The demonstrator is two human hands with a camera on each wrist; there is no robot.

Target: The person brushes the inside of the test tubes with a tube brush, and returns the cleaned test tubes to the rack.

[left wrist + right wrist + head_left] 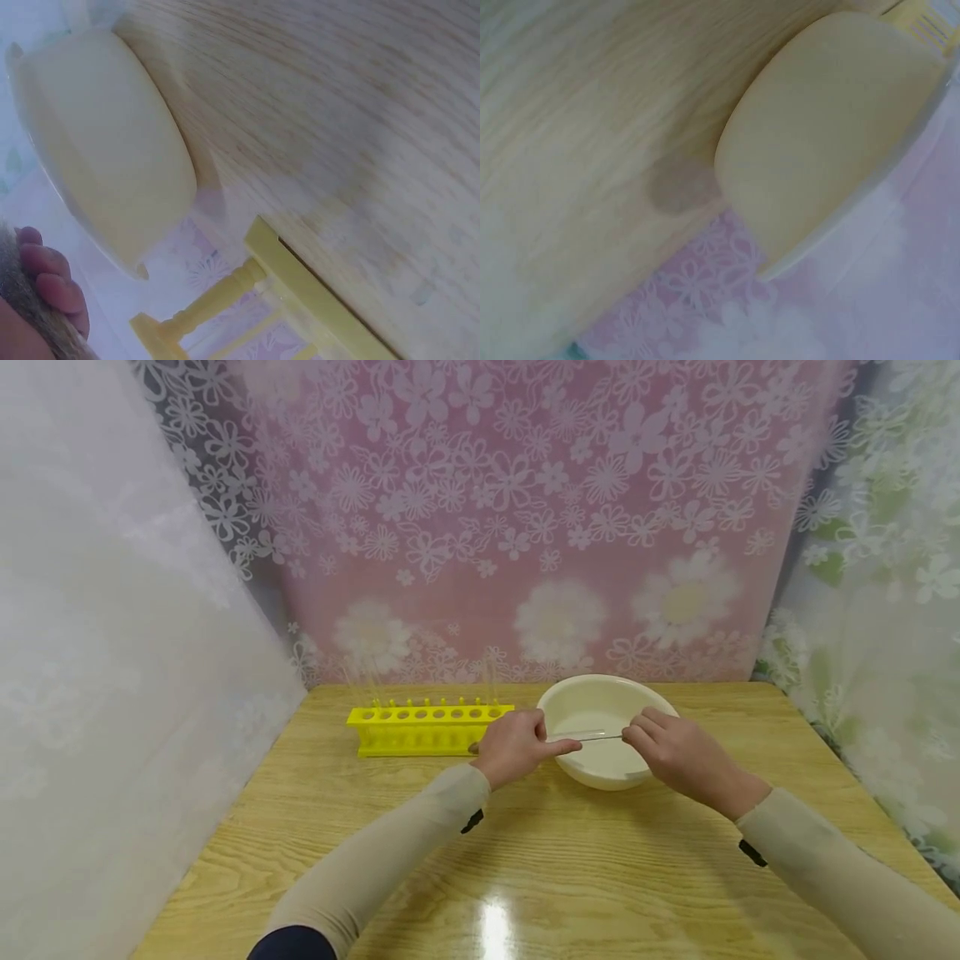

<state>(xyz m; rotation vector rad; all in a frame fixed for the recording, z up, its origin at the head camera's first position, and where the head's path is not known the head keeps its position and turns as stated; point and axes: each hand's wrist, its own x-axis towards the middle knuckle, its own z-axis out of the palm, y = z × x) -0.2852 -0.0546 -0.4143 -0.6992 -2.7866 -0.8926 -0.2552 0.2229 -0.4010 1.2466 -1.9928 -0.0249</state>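
In the head view my left hand (pixel 517 743) grips a clear glass test tube (pixel 592 732), its thumb stretched along the glass. The tube lies nearly level over a cream basin (pixel 603 777). My right hand (pixel 678 760) pinches a thin metal wire (pixel 611 737) that runs towards the left hand. Brownish bristles (pixel 474 747) show at the left hand's far side. In the left wrist view the curled fingers (pixel 56 274) lie around this bristly brush (pixel 37 315). The right hand is out of its own wrist view.
A yellow test tube rack (pixel 420 739) stands left of the basin, with several clear tubes upright at its ends. Both rest on a wood-grain table (pixel 570 877). A pink floral curtain (pixel 487 527) hangs behind, with pale sheets at both sides.
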